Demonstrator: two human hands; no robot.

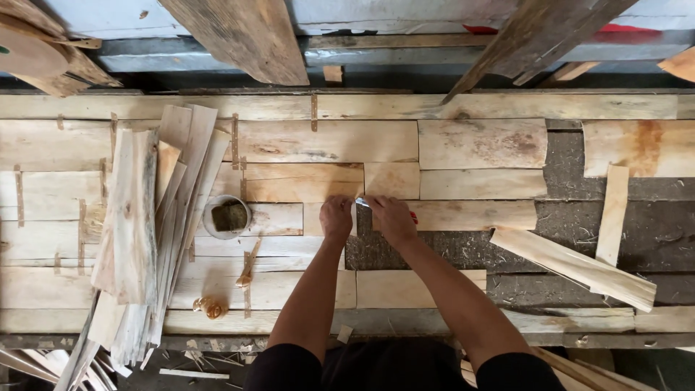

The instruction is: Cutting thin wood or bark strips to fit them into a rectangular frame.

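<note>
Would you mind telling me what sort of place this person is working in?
Probably a rough woodworking or veneer workshop: thin wood sheets are pieced together on a dark board, a stack of strips lies at the left, and a small bowl sits near the left hand.

We are looking straight down from a head-worn camera onto a wide workbench (478,108) of wood veneer pieces, sitting fairly high above it, with both forearms reaching in from the bottom edge.
</note>
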